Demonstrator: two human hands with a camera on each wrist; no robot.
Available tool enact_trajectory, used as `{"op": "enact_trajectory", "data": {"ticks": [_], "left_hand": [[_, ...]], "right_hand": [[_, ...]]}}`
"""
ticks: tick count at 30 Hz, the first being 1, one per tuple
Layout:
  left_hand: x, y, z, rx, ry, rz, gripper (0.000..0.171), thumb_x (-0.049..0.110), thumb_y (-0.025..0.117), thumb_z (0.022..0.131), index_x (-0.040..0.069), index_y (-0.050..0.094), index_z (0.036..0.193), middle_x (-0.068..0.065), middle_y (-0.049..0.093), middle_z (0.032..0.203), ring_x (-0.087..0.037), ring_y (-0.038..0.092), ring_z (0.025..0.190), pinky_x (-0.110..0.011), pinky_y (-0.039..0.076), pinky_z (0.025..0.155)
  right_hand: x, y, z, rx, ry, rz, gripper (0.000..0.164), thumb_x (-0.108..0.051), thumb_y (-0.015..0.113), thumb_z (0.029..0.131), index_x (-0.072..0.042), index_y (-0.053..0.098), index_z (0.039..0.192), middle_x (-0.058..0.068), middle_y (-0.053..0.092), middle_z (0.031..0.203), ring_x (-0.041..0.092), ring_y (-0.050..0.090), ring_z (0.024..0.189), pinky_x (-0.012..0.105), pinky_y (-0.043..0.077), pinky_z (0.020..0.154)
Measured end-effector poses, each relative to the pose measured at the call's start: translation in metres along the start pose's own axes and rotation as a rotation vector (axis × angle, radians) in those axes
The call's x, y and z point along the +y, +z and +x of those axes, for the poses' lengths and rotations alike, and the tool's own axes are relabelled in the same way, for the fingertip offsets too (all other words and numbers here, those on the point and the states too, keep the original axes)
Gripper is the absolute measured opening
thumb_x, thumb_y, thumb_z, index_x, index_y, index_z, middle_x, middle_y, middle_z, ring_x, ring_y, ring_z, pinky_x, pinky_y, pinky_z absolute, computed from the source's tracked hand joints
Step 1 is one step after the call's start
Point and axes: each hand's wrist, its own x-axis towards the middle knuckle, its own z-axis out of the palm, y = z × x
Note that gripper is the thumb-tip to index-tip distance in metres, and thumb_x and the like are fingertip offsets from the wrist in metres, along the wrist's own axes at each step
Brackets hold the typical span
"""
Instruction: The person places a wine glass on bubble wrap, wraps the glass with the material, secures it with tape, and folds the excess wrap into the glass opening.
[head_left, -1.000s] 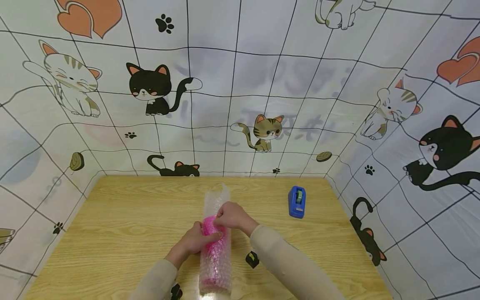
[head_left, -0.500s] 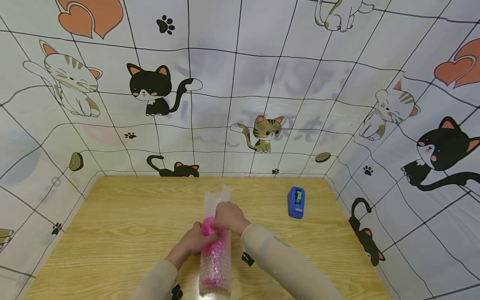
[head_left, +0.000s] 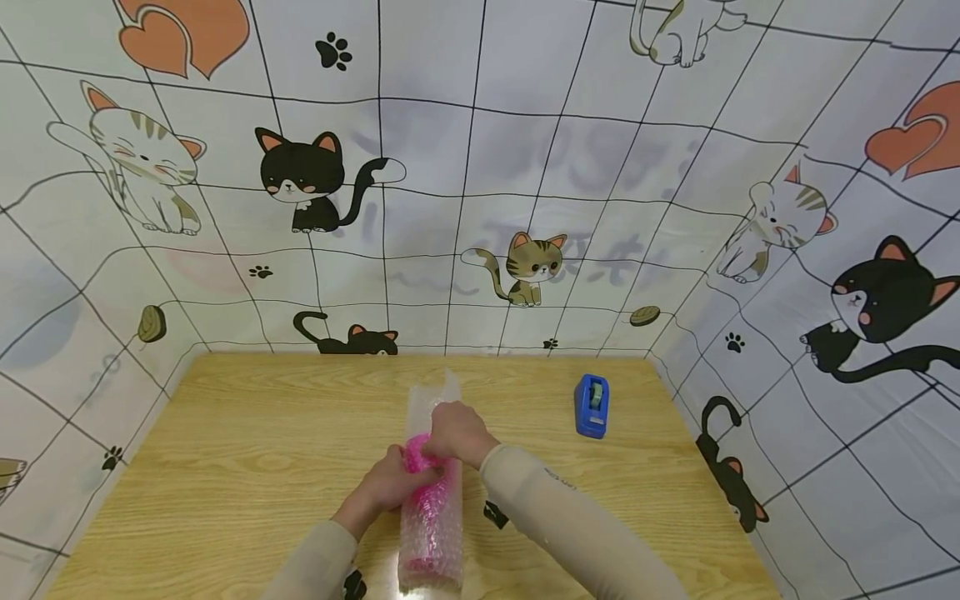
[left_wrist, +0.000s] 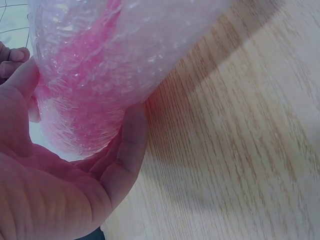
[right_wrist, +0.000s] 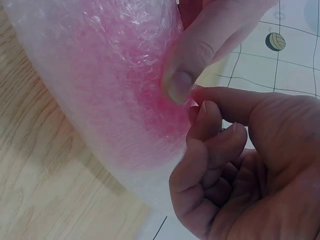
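A pink item wrapped in bubble wrap (head_left: pixel 431 533) lies lengthwise on the wooden table, its loose wrap end pointing away. My left hand (head_left: pixel 384 482) grips the roll from the left, thumb over the top and fingers curled beneath its side, as the left wrist view shows. My right hand (head_left: pixel 459 433) is at the far part of the pink area, fingers curled and thumb against the bubble wrap (right_wrist: pixel 125 100). Its thumb tip meets the wrap just beside the left thumb (right_wrist: pixel 181 85). The exact pinch point is partly hidden.
A blue tape dispenser (head_left: pixel 592 406) stands at the table's back right. The wooden table (head_left: pixel 262 433) meets walls of white cloth printed with cats and grid lines. A small black object (head_left: pixel 495 515) shows beside the right sleeve.
My right hand has turned and shifted slightly left, its thumb now down against the wrap. The right forearm has moved left a little. The left hand and the roll stay put.
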Motion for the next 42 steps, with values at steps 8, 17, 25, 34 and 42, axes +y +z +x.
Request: {"op": "enact_trajectory", "data": {"ticks": [8,17,25,34,42], "left_hand": [[0.003,0.0,-0.002,-0.011,-0.005,-0.014,0.101,0.05,0.073,0.081,-0.02,0.028,0.137,-0.035,0.052,0.126,-0.031,0.059,0.102,-0.045,0.055,0.084],[0.004,0.001,-0.001,-0.007,-0.018,-0.005,0.103,0.051,0.073,0.08,-0.021,0.027,0.138,-0.036,0.051,0.126,-0.03,0.058,0.099,-0.042,0.056,0.078],[0.004,0.0,-0.001,-0.009,-0.021,0.013,0.102,0.052,0.073,0.081,-0.02,0.027,0.137,-0.036,0.051,0.127,-0.031,0.058,0.101,-0.044,0.055,0.083],[0.002,0.001,0.001,-0.014,-0.031,0.009,0.104,0.053,0.073,0.08,-0.02,0.027,0.138,-0.036,0.051,0.127,-0.029,0.059,0.1,-0.043,0.056,0.081],[0.002,0.001,0.0,-0.017,-0.035,-0.009,0.102,0.053,0.073,0.08,-0.019,0.028,0.137,-0.032,0.053,0.124,-0.029,0.059,0.1,-0.042,0.055,0.082]], "right_hand": [[0.004,-0.002,-0.002,0.003,0.023,0.057,0.034,-0.035,0.082,0.074,-0.012,0.058,0.067,-0.003,0.052,0.06,0.011,0.048,0.053,0.024,0.042,0.047],[0.008,0.002,0.001,-0.02,0.038,0.108,0.039,-0.037,0.082,0.076,-0.012,0.057,0.059,-0.002,0.052,0.052,0.01,0.049,0.047,0.023,0.04,0.043],[0.014,0.0,-0.001,-0.014,0.015,0.173,0.049,-0.035,0.082,0.075,-0.017,0.045,0.048,-0.007,0.039,0.043,0.007,0.037,0.041,0.021,0.032,0.039],[0.023,-0.005,-0.007,-0.006,-0.077,0.284,0.049,-0.022,0.077,0.078,-0.018,0.043,0.044,-0.011,0.033,0.04,0.005,0.028,0.041,0.02,0.024,0.04],[0.034,-0.003,-0.006,-0.063,-0.115,0.364,0.035,-0.016,0.073,0.082,-0.013,0.055,0.052,-0.01,0.042,0.045,0.005,0.036,0.044,0.019,0.03,0.043]]}}
